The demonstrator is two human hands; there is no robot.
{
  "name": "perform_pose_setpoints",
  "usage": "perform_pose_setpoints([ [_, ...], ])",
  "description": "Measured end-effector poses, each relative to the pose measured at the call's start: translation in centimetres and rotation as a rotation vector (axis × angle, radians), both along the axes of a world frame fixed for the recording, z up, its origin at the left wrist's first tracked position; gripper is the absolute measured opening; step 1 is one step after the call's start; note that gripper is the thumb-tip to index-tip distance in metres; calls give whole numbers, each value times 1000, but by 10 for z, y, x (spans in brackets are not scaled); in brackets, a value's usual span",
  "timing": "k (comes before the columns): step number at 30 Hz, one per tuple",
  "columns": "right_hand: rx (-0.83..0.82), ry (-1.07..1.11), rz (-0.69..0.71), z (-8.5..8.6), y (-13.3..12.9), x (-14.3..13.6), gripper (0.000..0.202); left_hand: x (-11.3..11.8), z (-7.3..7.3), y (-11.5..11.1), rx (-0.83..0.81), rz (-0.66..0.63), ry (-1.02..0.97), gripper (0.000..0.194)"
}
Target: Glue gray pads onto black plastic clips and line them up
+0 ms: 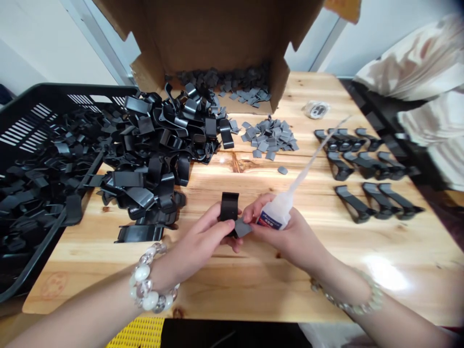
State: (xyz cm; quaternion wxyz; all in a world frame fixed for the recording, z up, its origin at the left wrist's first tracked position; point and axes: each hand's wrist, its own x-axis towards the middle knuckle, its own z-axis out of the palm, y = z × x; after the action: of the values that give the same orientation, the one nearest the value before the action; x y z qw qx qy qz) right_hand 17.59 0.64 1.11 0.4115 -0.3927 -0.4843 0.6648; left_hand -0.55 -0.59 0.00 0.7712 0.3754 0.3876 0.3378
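l hand (pixel 201 234): pinching blk clip (pixel 229 205) above table (pixel 232 285); prob. light, stiff, slick, i'd take side edges. r hand (pixel 290 234): pinching gry pad (pixel 242 227) at clip, prob. thin, bendy; also gripping white btl (pixel 276 208), prob. squeezable. beyond: pad pile (pixel 273 136).

We see a brightly lit scene, the light seeming to fall from above. A white, washed-out patch of glare sits low on the right of the tabletop (pixel 224 280), and small highlights streak the glossy black parts (pixel 176 125). The inside of the cardboard box (pixel 228 31) is far dimmer, and we find a soft shadow below the right hand (pixel 288 237). Toward the right edge we lose sharpness — the pale fabric (pixel 431 60) blurs, and the top corner darkens.
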Motion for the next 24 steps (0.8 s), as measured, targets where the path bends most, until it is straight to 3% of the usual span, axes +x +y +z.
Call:
perform_pose_setpoints([
  [5, -12, 4, 14, 2, -1, 0, 17, 1, 3, 0, 106, 17, 112, 16],
  [11, -52, -5, -70, -4, -1, 3, 19, 1, 7, -1, 201, 28, 264, 17],
  [18, -150, 187, 45, -8, 2, 2, 21, 3, 7, -1, 213, 8, 257, 15],
  [21, -140, 156, 98, -4, 0, -2, 20, 6, 5, 1, 174, 7, 208, 13],
  [24, -82, 37, 61, 0, -3, -5, 18, 8, 3, 1, 109, -16, 167, 16],
])
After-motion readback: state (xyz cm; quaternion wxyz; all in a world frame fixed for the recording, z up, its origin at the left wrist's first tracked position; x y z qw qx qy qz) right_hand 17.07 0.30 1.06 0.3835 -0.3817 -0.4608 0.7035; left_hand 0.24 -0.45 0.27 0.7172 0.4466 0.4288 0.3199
